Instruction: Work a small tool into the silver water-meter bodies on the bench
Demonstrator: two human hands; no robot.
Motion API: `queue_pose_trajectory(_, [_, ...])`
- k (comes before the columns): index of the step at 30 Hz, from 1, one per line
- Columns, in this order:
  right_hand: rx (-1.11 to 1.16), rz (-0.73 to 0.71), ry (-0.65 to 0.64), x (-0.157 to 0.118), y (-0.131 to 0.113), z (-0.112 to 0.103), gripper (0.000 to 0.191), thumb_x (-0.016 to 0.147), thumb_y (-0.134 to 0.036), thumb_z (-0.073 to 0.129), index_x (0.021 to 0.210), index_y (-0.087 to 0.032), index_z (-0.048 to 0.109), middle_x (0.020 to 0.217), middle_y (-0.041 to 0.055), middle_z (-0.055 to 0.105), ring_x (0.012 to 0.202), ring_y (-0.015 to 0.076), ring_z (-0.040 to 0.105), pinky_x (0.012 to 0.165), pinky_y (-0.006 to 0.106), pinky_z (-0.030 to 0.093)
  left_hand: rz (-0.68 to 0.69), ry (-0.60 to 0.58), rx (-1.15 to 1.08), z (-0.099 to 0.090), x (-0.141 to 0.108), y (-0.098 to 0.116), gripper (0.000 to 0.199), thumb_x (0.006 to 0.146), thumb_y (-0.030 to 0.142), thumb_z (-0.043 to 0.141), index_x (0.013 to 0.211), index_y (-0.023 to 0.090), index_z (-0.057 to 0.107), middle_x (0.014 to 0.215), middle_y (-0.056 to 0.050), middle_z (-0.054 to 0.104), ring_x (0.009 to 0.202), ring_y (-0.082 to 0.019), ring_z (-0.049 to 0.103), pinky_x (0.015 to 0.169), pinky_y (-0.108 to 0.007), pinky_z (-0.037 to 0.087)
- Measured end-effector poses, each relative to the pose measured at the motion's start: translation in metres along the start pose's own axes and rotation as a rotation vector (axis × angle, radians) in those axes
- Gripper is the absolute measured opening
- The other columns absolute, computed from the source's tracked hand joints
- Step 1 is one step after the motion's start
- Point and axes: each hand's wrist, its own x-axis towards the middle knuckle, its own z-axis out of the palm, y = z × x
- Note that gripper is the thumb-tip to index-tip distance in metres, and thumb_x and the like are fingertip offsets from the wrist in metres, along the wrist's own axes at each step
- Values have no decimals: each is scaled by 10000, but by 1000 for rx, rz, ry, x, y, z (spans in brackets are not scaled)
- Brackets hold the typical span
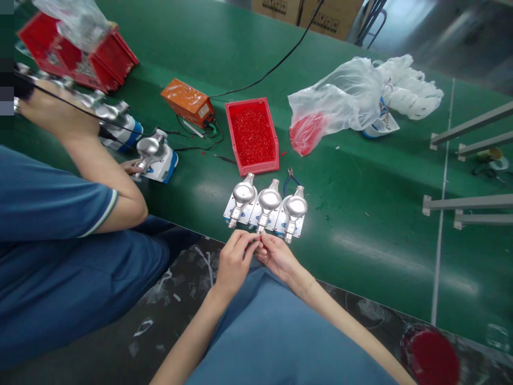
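**Fingertips meet at the middle lamp unit**

While the person's left hand (233, 260) and right hand (277, 255) come together at the near edge of the green belt surface (360, 224), their fingertips pinch something small and reddish between them, too tiny to identify. Both grips are closed on that small piece, right at the silver stem of the middle silver reflector lamp unit on a white base (267, 208). It sits in a row with two like units, one just to the left (241, 200) and one just to the right (294, 213), all three touching side by side. The step in hand looks like fitting a small part to the stem of the middle unit; judged from this, the next move calls for a steady, fine pinch and careful alignment with the stem end.

Just beyond the row, the open red plastic bin (252, 135) is filled with small red pieces. A clear plastic bag (340, 101) lies to the right, with more red pieces in its lower corner. A red crate (78, 56) at far left holds a clear bag and metal parts. An orange box (187, 101) with wires rests near the bin, and a co-worker's arm (100, 166) reaches over another lamp unit
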Motion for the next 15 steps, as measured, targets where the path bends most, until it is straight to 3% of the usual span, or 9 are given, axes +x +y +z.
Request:
queue_pose_trajectory(9, [-95, -59, 21, 3, 8, 10, 309, 755, -428, 636, 659, -153, 533, 514, -50, 426, 481, 58, 325, 482, 208, 250, -10, 79, 135, 9, -3, -15, 153, 870, 225, 461, 959, 194, 581, 897, -35, 514, 835, -126, 517, 770, -271, 445])
queue_pose_trajectory(15, [-166, -32, 49, 12, 16, 14, 351, 738, -472, 632, 623, -153, 539, 519, -42, 440, 477, 60, 334, 476, 218, 254, -57, 191, 267, 14, -18, -25, 177, 867, 245, 466, 973, 190, 597, 895, -55, 525, 843, -150, 506, 790, -311, 420])
